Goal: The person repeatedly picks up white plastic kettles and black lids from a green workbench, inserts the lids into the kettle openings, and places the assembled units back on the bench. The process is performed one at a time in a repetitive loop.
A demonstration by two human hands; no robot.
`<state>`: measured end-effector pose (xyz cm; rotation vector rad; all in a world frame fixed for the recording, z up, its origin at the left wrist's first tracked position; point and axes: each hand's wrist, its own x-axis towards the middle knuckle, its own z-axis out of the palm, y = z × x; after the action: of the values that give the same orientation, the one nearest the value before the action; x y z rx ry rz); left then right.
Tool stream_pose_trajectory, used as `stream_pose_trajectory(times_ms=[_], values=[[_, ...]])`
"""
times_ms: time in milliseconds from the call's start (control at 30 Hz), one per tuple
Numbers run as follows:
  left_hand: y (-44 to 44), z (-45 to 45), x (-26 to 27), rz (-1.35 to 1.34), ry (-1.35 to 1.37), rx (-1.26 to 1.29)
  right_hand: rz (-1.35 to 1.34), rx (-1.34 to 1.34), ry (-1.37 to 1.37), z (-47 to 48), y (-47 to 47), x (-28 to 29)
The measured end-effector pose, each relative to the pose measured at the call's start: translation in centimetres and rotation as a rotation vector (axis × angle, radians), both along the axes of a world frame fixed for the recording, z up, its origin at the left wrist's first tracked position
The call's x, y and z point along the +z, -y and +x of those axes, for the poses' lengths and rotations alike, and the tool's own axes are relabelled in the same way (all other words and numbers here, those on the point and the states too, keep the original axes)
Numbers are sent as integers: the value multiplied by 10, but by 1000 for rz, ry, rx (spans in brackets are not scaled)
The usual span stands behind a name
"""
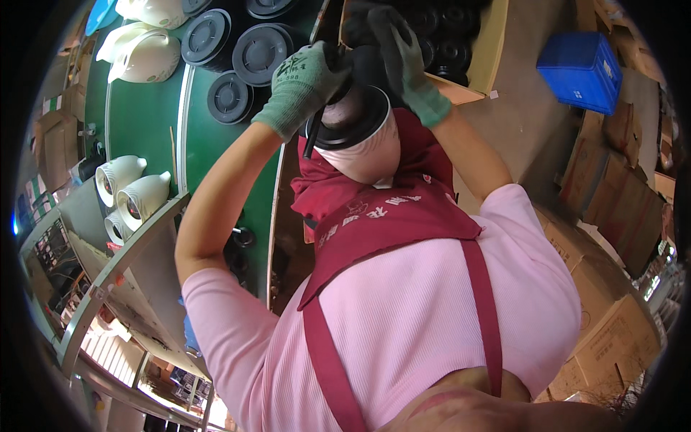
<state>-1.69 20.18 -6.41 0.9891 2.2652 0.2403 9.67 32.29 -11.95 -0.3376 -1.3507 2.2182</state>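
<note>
My left hand (307,81), in a pale green knit glove that bears writing, is closed around a black part at the near side of the box. A thin black rod (313,135) slants down below the hand; whether it joins that part I cannot tell. Directly beneath is a white vessel body (359,159) with a black rim ring (378,121), tilted against the maroon apron (397,216). My right hand (405,65), gloved with a dark palm, is raised with its fingers extended and blurred. It is beside a dark rounded part (371,62), and contact between them is unclear.
Several black lidded containers (262,54) and white spouted vessels (144,56) stand on the green belt (216,156). More white vessels (143,197) are at the left. An open carton (488,51) holds black round parts. A blue crate (577,70) and cardboard boxes (604,335) lie right.
</note>
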Motion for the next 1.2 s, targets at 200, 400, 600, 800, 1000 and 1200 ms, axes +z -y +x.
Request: stream_pose_trajectory(times_ms=[200,400,600,800,1000,1200], values=[[24,63,36,29,-199,-216,-677,531,88,-50,-20,-62],[74,32,-3,529,-175,-222,405,349,112,-5,-14,-105],[65,-9,-19,804,-87,-621,-2,485,-218,94,-3,-12],[51,5,-9,556,267,-228,-123,409,225,48,-34,-39],[76,-13,-85,619,585,229,-506,855,-314,51,-14,2],[28,-23,-108,910,346,176,1024,803,79,45,65,95]])
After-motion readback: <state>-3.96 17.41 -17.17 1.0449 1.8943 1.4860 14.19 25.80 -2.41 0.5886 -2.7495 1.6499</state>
